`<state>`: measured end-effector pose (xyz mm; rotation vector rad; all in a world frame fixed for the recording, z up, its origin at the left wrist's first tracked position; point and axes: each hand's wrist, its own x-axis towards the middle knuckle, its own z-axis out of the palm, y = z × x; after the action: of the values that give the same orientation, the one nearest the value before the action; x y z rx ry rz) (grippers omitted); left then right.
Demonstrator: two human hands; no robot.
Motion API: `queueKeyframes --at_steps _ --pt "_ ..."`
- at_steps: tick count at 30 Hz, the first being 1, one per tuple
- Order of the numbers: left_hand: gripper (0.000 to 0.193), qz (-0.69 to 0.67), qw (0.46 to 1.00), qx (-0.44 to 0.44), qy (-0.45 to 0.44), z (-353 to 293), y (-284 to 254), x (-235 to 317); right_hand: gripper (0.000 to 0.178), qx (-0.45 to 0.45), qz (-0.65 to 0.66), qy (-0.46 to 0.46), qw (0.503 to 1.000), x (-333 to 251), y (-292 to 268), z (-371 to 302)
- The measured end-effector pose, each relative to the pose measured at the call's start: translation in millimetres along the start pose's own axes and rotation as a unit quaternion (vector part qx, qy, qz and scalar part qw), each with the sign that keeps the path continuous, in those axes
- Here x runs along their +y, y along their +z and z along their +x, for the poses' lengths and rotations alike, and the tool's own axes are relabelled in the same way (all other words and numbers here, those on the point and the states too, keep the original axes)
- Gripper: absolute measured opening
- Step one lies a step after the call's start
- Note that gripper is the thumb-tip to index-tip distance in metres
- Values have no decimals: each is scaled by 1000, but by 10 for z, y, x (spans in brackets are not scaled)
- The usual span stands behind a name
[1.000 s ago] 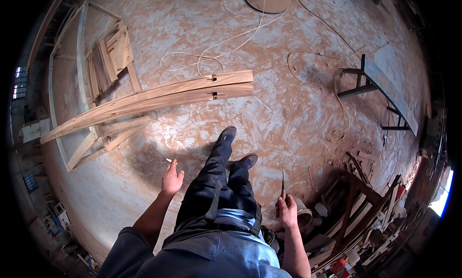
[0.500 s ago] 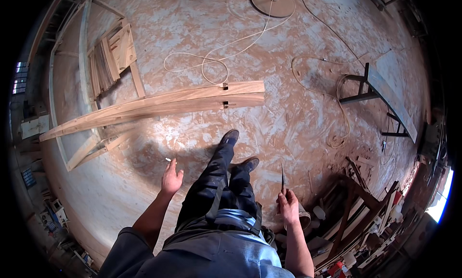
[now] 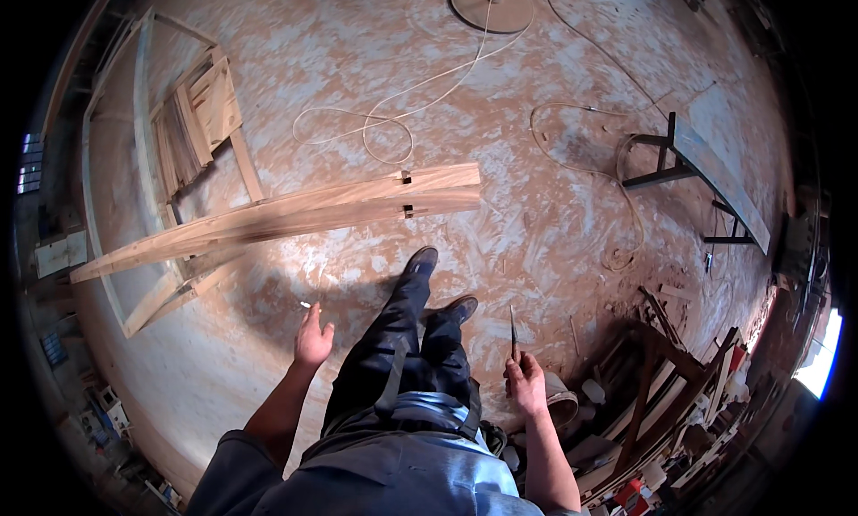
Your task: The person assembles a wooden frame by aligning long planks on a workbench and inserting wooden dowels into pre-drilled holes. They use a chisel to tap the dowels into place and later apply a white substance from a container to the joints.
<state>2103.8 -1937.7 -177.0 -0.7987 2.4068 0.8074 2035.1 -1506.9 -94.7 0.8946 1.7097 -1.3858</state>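
Between the fingertips of my left hand [image 3: 314, 335] is a small white cigarette [image 3: 306, 305]; the thumb stands apart. My right hand [image 3: 527, 384] is closed around the handle of a narrow chisel [image 3: 514, 328], its thin blade pointing away from me. Ahead of my feet lie two long wooden beams [image 3: 357, 214] side by side, each with a dark mortise near its right end. Both hands are apart from the beams. The beams' left ends rest over a pale wooden frame [image 3: 141, 150].
Cut boards [image 3: 188, 127] are stacked inside the frame. A pale cord [image 3: 391, 120] loops across the dusty floor toward a round base [image 3: 492, 5]. At right stands a low metal-legged bench [image 3: 715, 172]. Near my right hand are a bucket [image 3: 561, 407] and a scrap-wood pile [image 3: 661, 382].
The view has shifted slightly, so the beams and frame sit a little lower and further left. Both hands keep hold of the cigarette and the chisel.
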Motion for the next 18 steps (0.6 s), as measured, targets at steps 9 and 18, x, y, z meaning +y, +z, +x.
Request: queueKeyframes --at_steps 9,18 --pt "58 -2 999 9 35 104 44 -83 28 23 -75 -152 985 -1081 494 -15" --pt "56 -28 999 31 30 200 3 -154 29 12 -148 -204 968 -1636 861 334"
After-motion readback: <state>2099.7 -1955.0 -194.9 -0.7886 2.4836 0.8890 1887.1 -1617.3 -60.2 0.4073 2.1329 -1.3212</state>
